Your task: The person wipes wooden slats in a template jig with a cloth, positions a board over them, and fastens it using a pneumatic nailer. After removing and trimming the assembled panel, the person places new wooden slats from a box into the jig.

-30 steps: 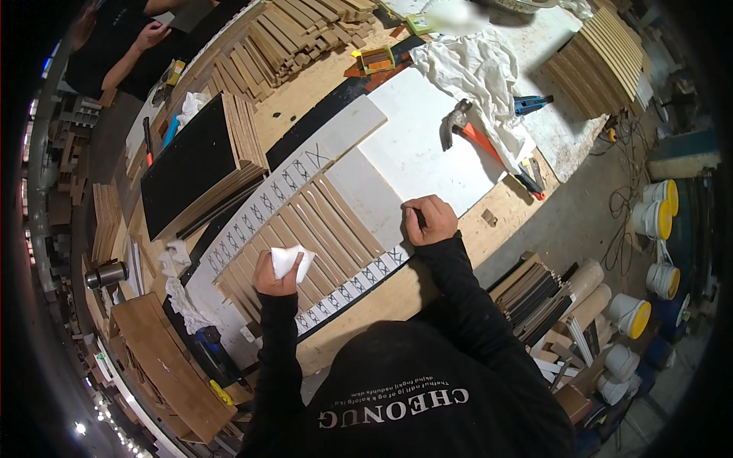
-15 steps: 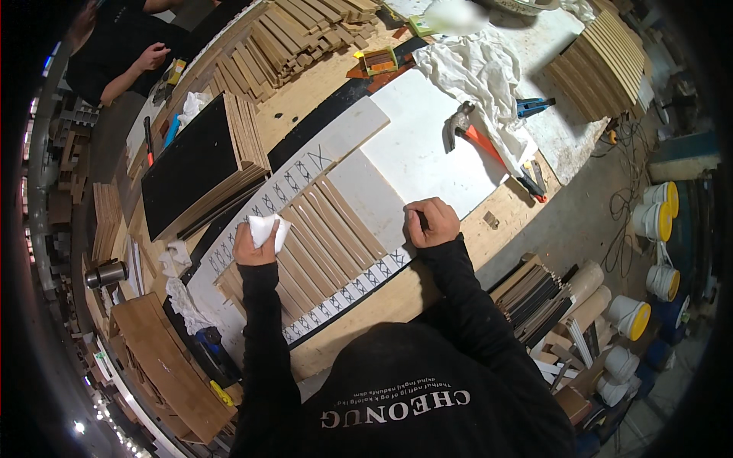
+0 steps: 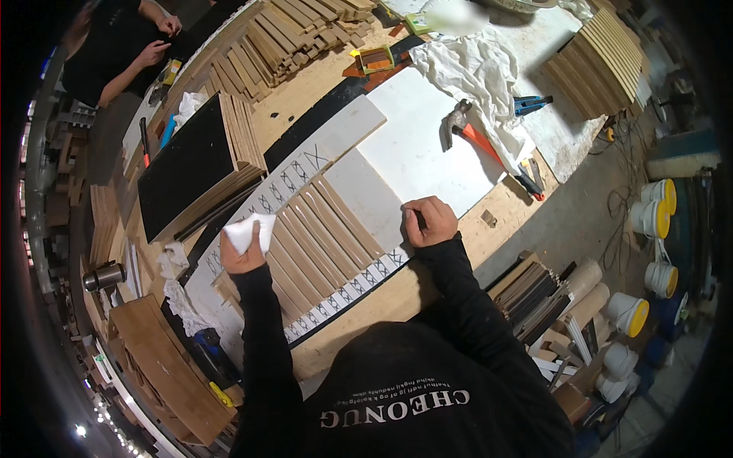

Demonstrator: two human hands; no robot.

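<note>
My left hand (image 3: pixel 243 246) is closed around a white, soft-looking object with angular corners (image 3: pixel 250 230); its exact kind is unclear. It hovers over the left part of a row of brown wooden strips (image 3: pixel 319 233). Thin white lines run along several strips. Two white bars marked with black crosses, one far (image 3: pixel 279 188) and one near (image 3: pixel 347 291), border the strips. My right hand (image 3: pixel 431 221), fingers curled in a loose fist, rests by the right edge of a pale panel (image 3: pixel 365 183). Nothing shows between its fingers.
Beyond my right hand lie an orange-handled claw hammer (image 3: pixel 481 145), a white cloth (image 3: pixel 477 72) and a blue tool (image 3: pixel 532 104). Black-topped boards (image 3: pixel 191 172) are stacked on the left. Loose wooden strips (image 3: pixel 267 49) pile up behind; a co-worker's hand (image 3: pixel 155 52) is at far left.
My left hand has moved left with the white object, uncovering more strips. My right hand stays nearly in place. The co-worker's second hand has come into view.
</note>
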